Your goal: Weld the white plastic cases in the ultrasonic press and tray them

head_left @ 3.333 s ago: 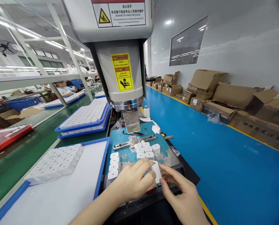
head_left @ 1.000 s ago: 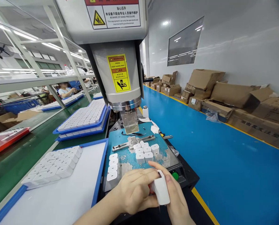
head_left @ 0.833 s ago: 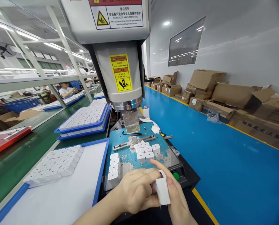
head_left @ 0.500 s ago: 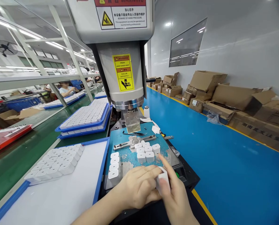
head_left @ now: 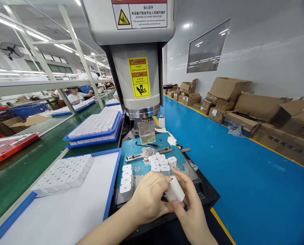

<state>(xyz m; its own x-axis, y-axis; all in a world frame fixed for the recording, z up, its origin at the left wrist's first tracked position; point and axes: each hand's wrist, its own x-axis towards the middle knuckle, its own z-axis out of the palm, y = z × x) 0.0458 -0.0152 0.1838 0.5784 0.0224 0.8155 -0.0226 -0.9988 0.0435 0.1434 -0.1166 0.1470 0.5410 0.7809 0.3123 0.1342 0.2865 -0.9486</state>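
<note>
A white charger block (head_left: 175, 190) is held between both hands over the front edge of the teal press plate (head_left: 139, 167). My left hand (head_left: 147, 198) curls against its left side, fingers closed on it. My right hand (head_left: 190, 204) grips it from the right and below, fingers wrapped round it. Just beyond the hands stand several white charger blocks (head_left: 162, 164) in a cluster on the plate. A row of several more blocks (head_left: 125, 178) lies along the plate's left edge. The metal fixture (head_left: 145, 154) sits under the press head (head_left: 146, 132).
A blue-rimmed white tray (head_left: 65, 207) at the left holds several white blocks (head_left: 64, 175). Stacked full blue trays (head_left: 96, 127) stand behind it. The grey press (head_left: 139, 68) towers above. Cardboard boxes (head_left: 243, 105) line the right wall beyond the blue floor. A person sits far left.
Both hands have kept hold of the white block and turned it between them. It dipped toward me about a second ago and now sits slightly higher. The view has shifted a little right.
</note>
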